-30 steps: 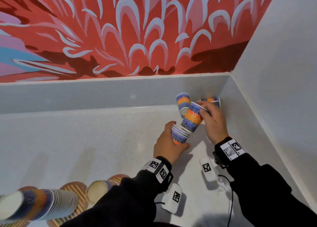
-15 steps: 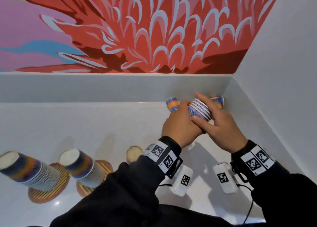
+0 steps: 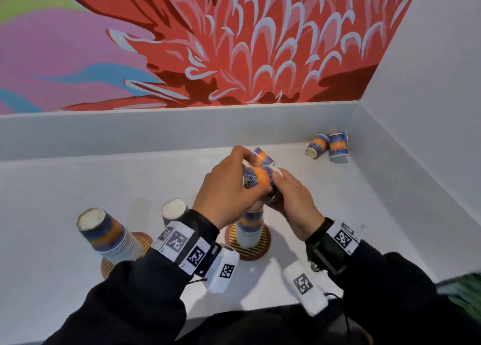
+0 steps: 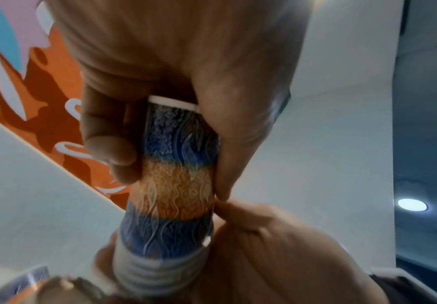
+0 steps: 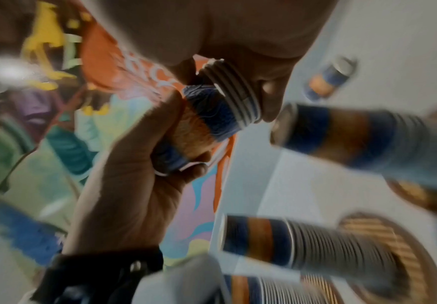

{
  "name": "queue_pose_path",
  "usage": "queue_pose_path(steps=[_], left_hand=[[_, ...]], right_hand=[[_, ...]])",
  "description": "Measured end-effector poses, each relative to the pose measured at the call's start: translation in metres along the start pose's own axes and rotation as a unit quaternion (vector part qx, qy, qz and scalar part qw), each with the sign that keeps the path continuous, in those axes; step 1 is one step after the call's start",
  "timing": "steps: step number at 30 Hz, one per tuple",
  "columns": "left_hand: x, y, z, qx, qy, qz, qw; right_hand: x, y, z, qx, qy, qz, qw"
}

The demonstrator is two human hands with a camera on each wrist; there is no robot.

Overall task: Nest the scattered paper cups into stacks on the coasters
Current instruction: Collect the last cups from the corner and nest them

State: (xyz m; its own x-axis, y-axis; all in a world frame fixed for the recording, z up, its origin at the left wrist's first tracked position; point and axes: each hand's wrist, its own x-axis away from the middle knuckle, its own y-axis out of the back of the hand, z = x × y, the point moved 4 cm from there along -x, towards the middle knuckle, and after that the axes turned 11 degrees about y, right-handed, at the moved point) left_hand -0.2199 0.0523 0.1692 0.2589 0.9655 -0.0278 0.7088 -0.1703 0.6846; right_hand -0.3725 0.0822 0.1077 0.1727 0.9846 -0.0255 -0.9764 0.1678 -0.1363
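Note:
Both hands hold a short nested stack of blue-and-orange paper cups (image 3: 257,178) tilted on its side above the counter. My left hand (image 3: 234,178) grips its closed end (image 4: 176,174), fingers curled round it. My right hand (image 3: 283,188) pinches the rim end (image 5: 228,96). Directly beneath stands an upside-down cup stack (image 3: 249,231) on a striped round coaster (image 3: 256,252). Two loose cups sit at the back right corner: one lying down (image 3: 316,146), one upside down (image 3: 338,145).
A taller stack (image 3: 106,236) leans on a coaster (image 3: 108,266) at the left. Another stack (image 3: 173,210) shows behind my left wrist. The white counter (image 3: 364,214) is bounded by a low back ledge (image 3: 130,131) and a wall on the right.
Both hands left the back right corner and came nearer and leftward with the nested cups, now above the coaster stack. Two loose cups stay at the corner.

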Motion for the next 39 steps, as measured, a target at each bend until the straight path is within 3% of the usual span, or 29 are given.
queue_pose_path(steps=[3,6,9,17,20,26,33,39], left_hand=[[-0.002,0.009,0.005,-0.056,-0.005,0.018,0.998],[-0.009,0.015,0.003,-0.132,-0.032,-0.005,0.991],[-0.018,0.013,-0.002,-0.211,-0.054,-0.021,0.976],[-0.041,-0.046,0.013,-0.311,-0.084,0.041,0.946],[-0.037,-0.078,0.038,-0.322,-0.072,0.088,0.94],[-0.036,-0.088,0.053,-0.302,-0.059,0.084,0.948],[-0.038,-0.078,0.055,-0.269,-0.015,0.124,0.955],[-0.032,-0.072,0.061,-0.234,0.005,0.115,0.965]], right_hand=[[0.01,-0.012,-0.017,-0.025,-0.024,-0.007,0.999],[0.006,-0.007,-0.005,0.104,0.048,-0.049,0.992],[-0.003,0.002,-0.01,0.209,0.047,-0.046,0.976],[0.004,0.01,-0.04,0.182,-0.026,-0.033,0.982],[0.01,0.007,-0.058,0.171,-0.077,-0.024,0.982],[0.01,0.011,-0.069,0.123,-0.127,-0.006,0.984],[0.002,0.02,-0.082,0.135,-0.137,0.024,0.981],[0.0,0.022,-0.088,0.129,-0.139,0.036,0.981]])
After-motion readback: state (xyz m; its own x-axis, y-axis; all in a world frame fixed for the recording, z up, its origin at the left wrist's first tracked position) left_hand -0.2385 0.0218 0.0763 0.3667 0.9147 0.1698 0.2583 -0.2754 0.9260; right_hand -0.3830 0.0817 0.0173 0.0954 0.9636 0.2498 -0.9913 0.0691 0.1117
